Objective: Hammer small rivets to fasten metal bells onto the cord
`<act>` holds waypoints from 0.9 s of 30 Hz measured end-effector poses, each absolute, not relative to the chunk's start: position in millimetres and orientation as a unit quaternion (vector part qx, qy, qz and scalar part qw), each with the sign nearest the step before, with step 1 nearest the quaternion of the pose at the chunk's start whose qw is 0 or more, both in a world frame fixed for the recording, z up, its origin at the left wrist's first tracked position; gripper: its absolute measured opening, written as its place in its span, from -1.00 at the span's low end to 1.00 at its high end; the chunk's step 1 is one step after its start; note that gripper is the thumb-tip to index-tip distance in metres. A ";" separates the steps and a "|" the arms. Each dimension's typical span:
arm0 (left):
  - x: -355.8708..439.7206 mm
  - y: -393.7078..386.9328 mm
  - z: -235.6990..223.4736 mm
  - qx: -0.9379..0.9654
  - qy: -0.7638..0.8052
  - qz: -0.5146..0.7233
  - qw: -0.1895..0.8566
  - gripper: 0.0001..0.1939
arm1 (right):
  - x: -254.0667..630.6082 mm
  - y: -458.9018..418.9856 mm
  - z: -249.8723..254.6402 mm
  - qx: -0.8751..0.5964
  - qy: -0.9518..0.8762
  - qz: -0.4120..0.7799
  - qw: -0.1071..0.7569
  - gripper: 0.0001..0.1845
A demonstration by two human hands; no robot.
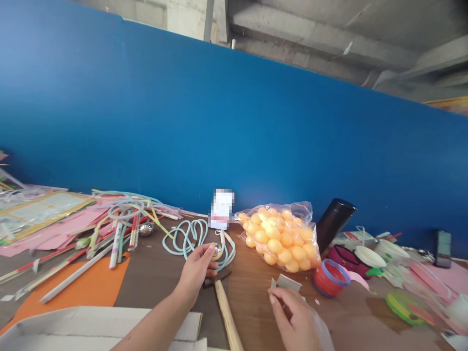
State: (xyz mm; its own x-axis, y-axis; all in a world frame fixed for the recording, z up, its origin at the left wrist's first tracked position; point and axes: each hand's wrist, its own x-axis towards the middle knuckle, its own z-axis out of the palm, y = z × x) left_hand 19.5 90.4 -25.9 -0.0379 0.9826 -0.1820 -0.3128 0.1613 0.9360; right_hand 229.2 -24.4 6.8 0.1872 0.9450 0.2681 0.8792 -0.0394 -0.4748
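My left hand [197, 275] is closed, pinching a small shiny round metal piece [217, 250] between thumb and fingers; its exact kind is unclear. Just below that hand lies a hammer [226, 312], its dark head partly covered by the fingers and its wooden handle running toward me. Behind the hand a light blue jump rope [188, 239] is loosely coiled. Lower right, my right hand [298, 317] is closed with the fingertips on a small greyish folded card piece [289, 282]; the fingers hide part of it.
A clear bag of orange balls [280, 239] sits behind my right hand, beside a black cylinder [335, 222] and a red cup [329, 279]. Left are a cardboard tray [95, 324], orange sheet [80, 282] and piled sticks. A blue partition [234, 126] stands behind the table.
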 end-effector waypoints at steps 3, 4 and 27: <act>20.0 89.1 -24.0 0.353 0.476 0.542 0.596 -0.56 | 244.1 -21.7 2.7 -0.738 -0.629 -0.012 0.244 -0.76; 20.1 88.6 -23.0 0.353 0.476 0.542 0.596 -0.56 | 248.6 -20.7 -0.4 -0.744 -0.623 -0.029 0.240 -0.75; 20.4 85.8 -17.9 0.381 0.496 0.515 0.586 -0.55 | 275.2 -9.8 4.4 -0.789 -0.588 0.060 0.166 -0.76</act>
State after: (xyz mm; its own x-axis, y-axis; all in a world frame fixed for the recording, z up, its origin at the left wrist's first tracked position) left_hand 20.4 85.8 -17.9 -0.0233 0.9819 -0.1882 -0.2249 0.1783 0.9579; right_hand 275.2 -9.8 4.4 0.3002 0.9486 0.1001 0.9084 -0.2523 -0.3334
